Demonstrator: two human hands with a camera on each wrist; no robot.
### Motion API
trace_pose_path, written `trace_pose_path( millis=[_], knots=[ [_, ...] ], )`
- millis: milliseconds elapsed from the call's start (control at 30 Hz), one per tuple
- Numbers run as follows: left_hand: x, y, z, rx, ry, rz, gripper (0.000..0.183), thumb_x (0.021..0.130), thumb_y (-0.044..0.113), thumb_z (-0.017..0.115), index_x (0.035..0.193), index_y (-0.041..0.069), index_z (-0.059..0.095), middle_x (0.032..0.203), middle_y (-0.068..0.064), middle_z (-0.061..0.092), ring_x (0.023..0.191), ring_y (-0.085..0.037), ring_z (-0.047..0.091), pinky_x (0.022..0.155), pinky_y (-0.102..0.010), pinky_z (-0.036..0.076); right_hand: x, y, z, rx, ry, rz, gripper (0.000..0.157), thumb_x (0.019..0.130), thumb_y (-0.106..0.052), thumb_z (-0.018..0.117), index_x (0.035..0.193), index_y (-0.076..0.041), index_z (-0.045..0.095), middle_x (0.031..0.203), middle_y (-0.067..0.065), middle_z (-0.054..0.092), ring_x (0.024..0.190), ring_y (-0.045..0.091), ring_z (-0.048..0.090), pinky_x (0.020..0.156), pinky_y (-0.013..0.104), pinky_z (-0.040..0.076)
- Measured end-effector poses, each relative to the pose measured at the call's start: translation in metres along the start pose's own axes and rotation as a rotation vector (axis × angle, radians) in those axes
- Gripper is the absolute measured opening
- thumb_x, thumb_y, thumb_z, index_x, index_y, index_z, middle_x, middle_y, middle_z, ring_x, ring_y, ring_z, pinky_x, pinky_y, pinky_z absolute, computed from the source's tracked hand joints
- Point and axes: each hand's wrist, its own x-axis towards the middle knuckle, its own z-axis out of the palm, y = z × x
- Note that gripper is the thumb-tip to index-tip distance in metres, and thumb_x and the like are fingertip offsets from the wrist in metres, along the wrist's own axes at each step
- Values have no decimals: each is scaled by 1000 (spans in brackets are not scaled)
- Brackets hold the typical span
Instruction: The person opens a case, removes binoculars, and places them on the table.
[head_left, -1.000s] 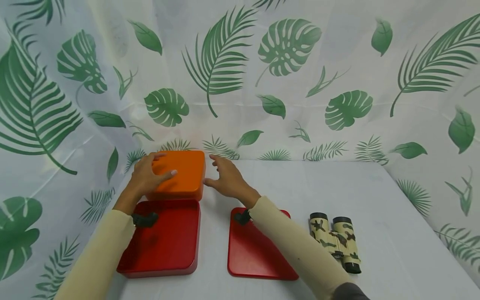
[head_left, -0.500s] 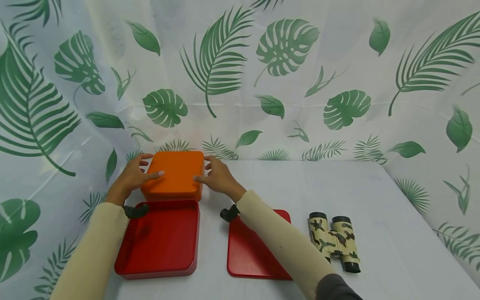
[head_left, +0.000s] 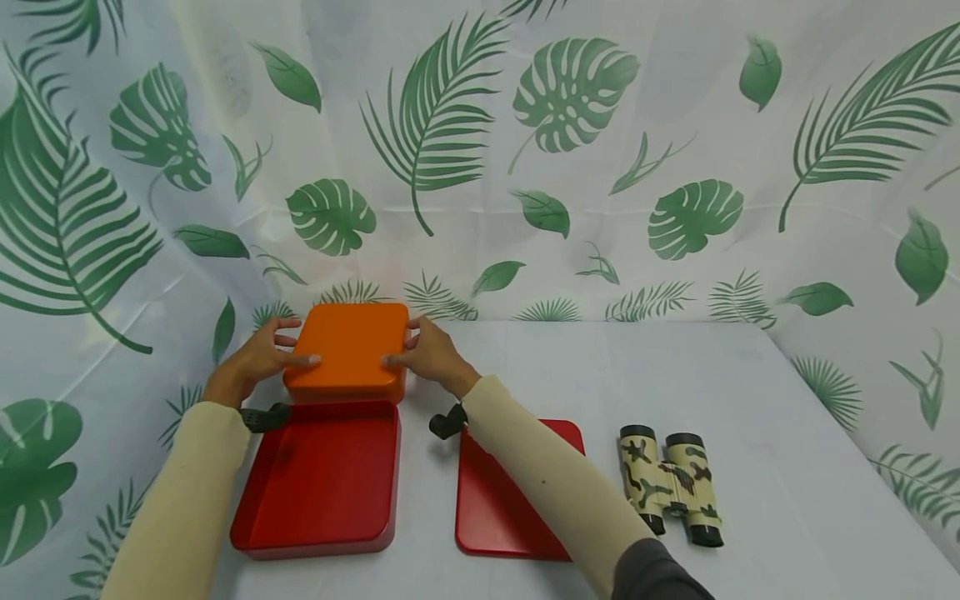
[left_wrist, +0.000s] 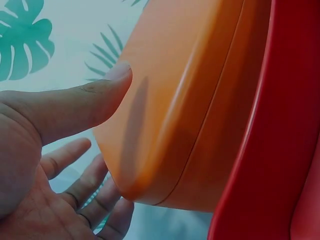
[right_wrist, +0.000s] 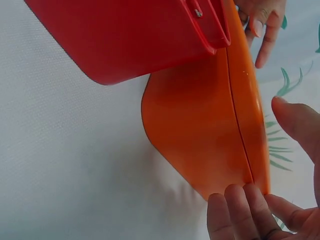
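Note:
An orange box (head_left: 348,348) with a lid seam round its side sits at the back left, behind an open red box (head_left: 322,479). My left hand (head_left: 258,358) is at its left side, fingers spread by the corner; the left wrist view shows the thumb (left_wrist: 95,102) apart from the lid. On the opposite side, fingertips of my right hand (head_left: 435,354) touch the orange wall near the seam (right_wrist: 230,92). In the right wrist view the right thumb (right_wrist: 297,120) stands off the lid. Neither hand pinches the box, whose inside is hidden.
A flat red lid (head_left: 502,508) lies right of the red box, partly under my right forearm. Camouflage binoculars (head_left: 670,485) lie farther right on the white tabletop (head_left: 787,433). A leaf-printed curtain (head_left: 480,167) hangs behind and at the sides.
Both hands have come down from above and beside the orange box to its two sides, the left moving leftward. The right fingers have come up against its right side. The box has hardly moved.

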Motion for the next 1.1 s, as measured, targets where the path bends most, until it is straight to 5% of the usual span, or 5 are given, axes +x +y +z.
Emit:
trace_pose_path(
  millis=[400, 833, 1100],
  knots=[
    [7, -11, 0, -53, -7, -13, 103, 84, 34, 80, 156, 3, 14, 152, -31, 29, 132, -46, 39, 113, -59, 34, 12, 2, 1, 101, -29, 79, 80, 71, -29, 91, 134, -10, 46, 108, 6, 60, 89, 22, 61, 78, 31, 55],
    [14, -15, -3, -259, -41, -63, 97, 89, 19, 75, 158, 0, 10, 162, -26, 21, 141, -43, 37, 118, -51, 33, 14, -9, 5, 250, -16, 173, 77, 74, -12, 88, 137, -5, 45, 120, 6, 61, 107, 23, 60, 102, 37, 51],
    [18, -20, -1, -363, -65, -78, 91, 93, 17, 71, 159, 2, 11, 165, -17, 18, 144, -37, 36, 114, -42, 39, 16, -4, 6, 417, -47, 192, 69, 74, -4, 86, 135, 0, 53, 119, 9, 66, 100, 21, 65, 94, 35, 55]
  ],
)
